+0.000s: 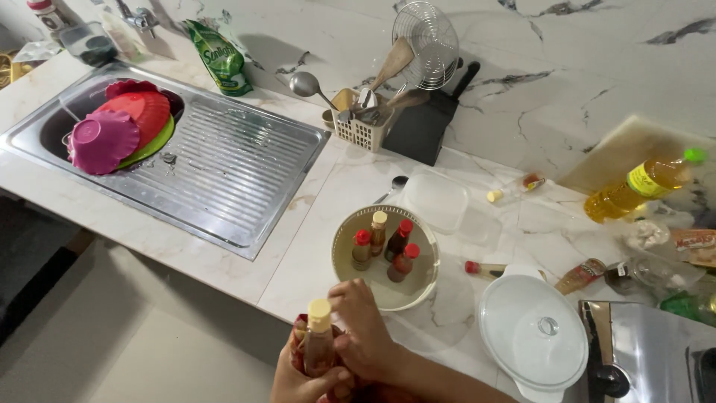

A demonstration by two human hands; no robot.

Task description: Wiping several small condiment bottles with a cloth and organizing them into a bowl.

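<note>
Both my hands are at the bottom edge, holding a small sauce bottle (319, 345) with a yellow cap and reddish contents, along with something red behind it. My left hand (298, 380) cups it from below. My right hand (363, 328) grips it from the right side. Just beyond them a round cream bowl (418, 287) stands on the marble counter and holds several small sauce bottles (384, 246), upright, with red and yellow caps.
A steel sink (224, 172) at left holds coloured plastic plates (119, 130). Behind it are a green pouch (220, 56) and a utensil caddy (365, 123). A white lidded pot (533, 332), an oil bottle (641, 186), loose bottles and a stove edge (649, 351) crowd the right.
</note>
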